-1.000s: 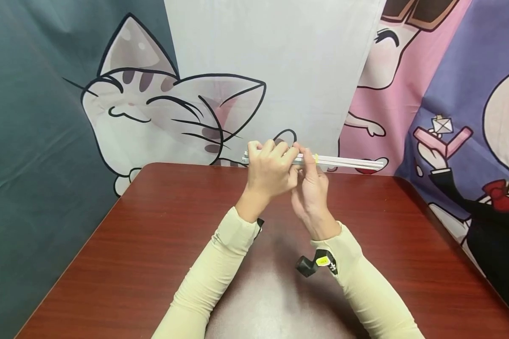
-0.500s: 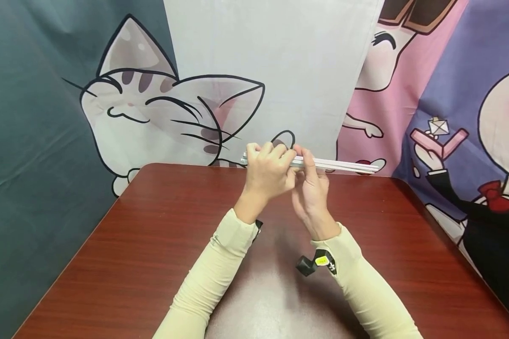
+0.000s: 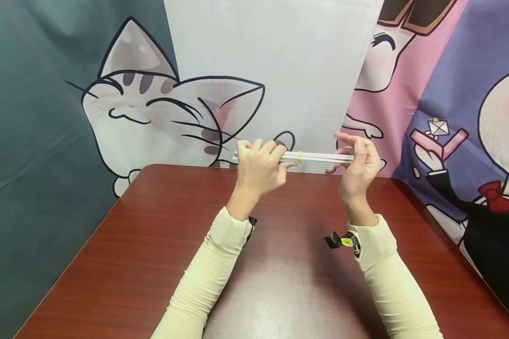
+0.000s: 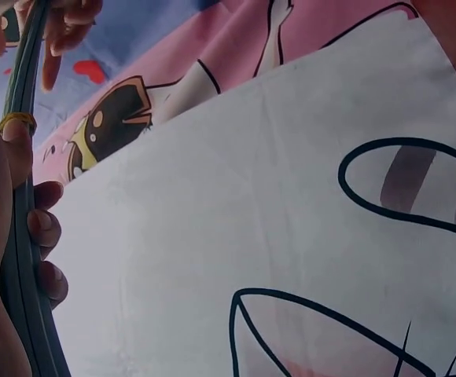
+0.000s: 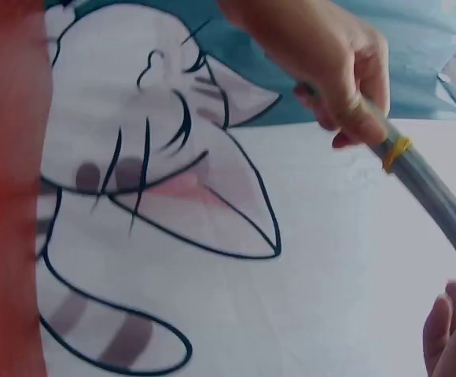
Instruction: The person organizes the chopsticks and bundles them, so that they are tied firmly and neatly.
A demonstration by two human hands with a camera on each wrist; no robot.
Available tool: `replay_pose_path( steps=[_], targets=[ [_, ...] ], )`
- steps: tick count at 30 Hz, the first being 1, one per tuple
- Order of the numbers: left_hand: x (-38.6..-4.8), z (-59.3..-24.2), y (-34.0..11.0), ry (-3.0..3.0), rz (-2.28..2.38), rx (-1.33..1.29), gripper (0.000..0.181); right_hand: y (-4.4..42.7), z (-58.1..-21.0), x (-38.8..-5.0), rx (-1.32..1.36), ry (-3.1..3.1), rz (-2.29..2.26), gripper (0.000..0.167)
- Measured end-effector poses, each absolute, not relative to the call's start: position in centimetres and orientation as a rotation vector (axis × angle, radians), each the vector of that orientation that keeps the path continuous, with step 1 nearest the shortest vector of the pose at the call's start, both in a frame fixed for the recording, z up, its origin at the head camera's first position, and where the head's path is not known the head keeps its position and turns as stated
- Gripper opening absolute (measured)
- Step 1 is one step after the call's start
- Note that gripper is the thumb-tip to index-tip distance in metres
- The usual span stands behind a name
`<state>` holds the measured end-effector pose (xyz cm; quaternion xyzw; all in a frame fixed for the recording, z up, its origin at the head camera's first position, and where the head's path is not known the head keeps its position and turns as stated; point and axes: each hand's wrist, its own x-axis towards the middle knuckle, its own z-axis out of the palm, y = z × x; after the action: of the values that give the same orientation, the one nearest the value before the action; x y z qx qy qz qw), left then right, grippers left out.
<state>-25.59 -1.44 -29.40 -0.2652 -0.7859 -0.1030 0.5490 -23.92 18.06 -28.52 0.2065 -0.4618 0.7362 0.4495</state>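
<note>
A bundle of thin pale sticks [image 3: 322, 157] lies nearly level above the far table edge in the head view. A yellow rubber band [image 3: 300, 157] circles it just beyond my left thumb. My left hand [image 3: 258, 167] grips the bundle's left part, fingers curled over it. The left wrist view shows the left thumb pressed along the sticks [image 4: 25, 236] near the band, with fingertips on the other side. At the bundle's right end is my right hand [image 3: 359, 167], its fingers loosely spread around the end. That end is hidden by the thumb, so contact there is unclear.
Below the hands stretches a reddish-brown wooden table [image 3: 186, 263]. Cloth backdrops with cartoon figures hang behind it, including a cat drawing [image 3: 140, 108]. A black wrist camera [image 3: 339, 240] sits at the right cuff.
My right hand has slid right, from beside the left hand to the bundle's far end. The band shows again between the hands. My left hand has shifted slightly left with the sticks.
</note>
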Motion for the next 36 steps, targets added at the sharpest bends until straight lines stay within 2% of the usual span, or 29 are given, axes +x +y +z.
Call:
replay_pose_path(
  steps=[3,9,16,24,31,36],
  targets=[
    [-25.5,-29.3,-1.5,-1.857,-0.243,-0.626,0.025,18.8,-28.4,-24.2,0.578,-1.294,1.637,0.033],
    [-25.4,-28.9,-1.6,-1.867,-0.241,-0.629,0.030,19.2,-27.9,-23.9,0.693,-1.324,1.361,0.022],
    [-24.7,-29.2,-1.6,-1.922,-0.200,-0.639,0.032,19.7,-28.8,-24.6,0.594,-1.244,1.434,0.033],
    [-25.5,-28.8,-5.2,-2.073,-0.404,-0.639,0.046,19.3,-29.6,-25.2,0.503,-1.245,1.508,0.036],
    [-27.4,-29.8,-6.9,-1.936,-1.092,-0.843,0.037,19.3,-30.0,-25.3,0.431,-1.181,1.605,0.038],
    [-28.0,-30.2,-6.0,-1.694,-1.233,-0.825,0.016,18.9,-30.1,-25.3,0.416,-1.181,1.620,0.039]
  ],
)
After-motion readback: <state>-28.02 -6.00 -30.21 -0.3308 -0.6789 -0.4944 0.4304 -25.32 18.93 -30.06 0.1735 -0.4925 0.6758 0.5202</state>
